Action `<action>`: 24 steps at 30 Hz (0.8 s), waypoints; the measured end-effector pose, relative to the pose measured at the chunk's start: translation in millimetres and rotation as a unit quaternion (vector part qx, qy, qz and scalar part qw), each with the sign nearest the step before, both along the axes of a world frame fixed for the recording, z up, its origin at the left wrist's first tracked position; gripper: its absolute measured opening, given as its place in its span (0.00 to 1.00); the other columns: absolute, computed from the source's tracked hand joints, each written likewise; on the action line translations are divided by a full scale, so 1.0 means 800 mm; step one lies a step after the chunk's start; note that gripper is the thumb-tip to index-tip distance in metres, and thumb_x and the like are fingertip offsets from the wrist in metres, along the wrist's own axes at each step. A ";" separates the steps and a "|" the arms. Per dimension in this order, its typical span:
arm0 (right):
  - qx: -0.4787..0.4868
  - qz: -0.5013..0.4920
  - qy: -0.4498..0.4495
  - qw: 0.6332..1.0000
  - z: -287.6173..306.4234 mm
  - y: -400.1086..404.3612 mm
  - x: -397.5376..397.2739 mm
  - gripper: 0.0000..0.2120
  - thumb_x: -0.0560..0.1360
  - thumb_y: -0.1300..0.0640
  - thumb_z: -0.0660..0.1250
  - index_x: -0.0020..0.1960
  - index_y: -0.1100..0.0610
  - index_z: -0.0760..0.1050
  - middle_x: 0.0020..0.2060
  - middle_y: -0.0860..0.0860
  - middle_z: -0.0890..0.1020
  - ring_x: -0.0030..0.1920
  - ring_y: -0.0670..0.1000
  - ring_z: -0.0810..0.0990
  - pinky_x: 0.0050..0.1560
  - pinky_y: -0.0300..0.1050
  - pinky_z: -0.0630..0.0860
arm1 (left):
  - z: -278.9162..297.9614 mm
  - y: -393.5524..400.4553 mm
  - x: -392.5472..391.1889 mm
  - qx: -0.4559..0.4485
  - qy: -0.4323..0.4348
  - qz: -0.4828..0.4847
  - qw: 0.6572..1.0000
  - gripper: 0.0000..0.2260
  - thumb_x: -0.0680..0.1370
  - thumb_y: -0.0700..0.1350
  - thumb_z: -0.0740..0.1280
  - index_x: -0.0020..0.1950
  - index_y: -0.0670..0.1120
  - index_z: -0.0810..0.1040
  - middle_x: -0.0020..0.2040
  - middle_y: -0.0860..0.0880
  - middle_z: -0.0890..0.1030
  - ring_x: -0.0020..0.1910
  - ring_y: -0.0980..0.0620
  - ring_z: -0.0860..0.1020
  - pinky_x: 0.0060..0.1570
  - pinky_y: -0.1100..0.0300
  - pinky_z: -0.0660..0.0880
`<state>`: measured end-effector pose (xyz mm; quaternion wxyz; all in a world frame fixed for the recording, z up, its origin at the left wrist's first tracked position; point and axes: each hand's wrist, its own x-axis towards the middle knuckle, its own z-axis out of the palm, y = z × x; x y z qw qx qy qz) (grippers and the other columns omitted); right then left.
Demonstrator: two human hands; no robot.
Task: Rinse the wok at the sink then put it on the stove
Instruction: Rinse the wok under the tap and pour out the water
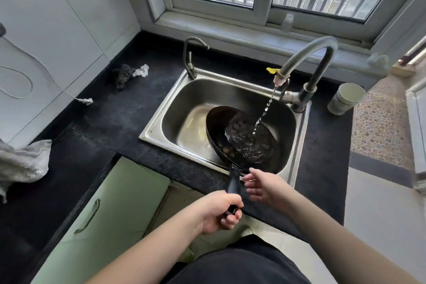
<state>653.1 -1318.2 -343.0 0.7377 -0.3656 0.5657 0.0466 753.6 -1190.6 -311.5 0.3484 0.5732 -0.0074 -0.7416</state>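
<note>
Wok (242, 138) tilted inside sink (156, 129); left hand (219, 212) gripping handle; right hand (262, 188) slack beside it

Both forearms were bare from the bottom edge of the view up to the wrists, with no sleeve in sight on either. The left hand (219, 211) and the right hand (262, 188) wore no gloves, and no ring, watch or bracelet showed on them. The fingernails that could be seen were short and plain. At the bottom centre, between the arms, a dark, black-looking garment (239, 265) covered the body, smooth and without a visible pattern.
</note>
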 end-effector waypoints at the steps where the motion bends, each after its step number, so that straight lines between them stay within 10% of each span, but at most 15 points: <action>1: 0.025 -0.009 -0.003 1.000 -0.001 0.013 0.007 0.17 0.81 0.48 0.57 0.40 0.59 0.72 0.32 0.53 0.74 0.30 0.50 0.73 0.31 0.41 0.71 | -0.001 0.001 -0.001 -0.004 -0.001 -0.001 1.000 0.10 0.77 0.37 0.58 0.35 0.44 0.66 0.27 0.47 0.71 0.18 0.56 0.63 0.19 0.68 0.56; 24: 0.232 -0.265 -0.152 0.923 -0.047 0.055 0.112 0.17 0.79 0.64 0.57 0.31 0.61 0.69 0.21 0.52 0.73 0.19 0.48 0.73 0.22 0.34 0.74 | -0.041 0.026 0.054 -0.058 0.048 0.040 0.996 0.12 0.80 0.40 0.57 0.36 0.42 0.67 0.24 0.48 0.70 0.16 0.57 0.61 0.17 0.68 0.55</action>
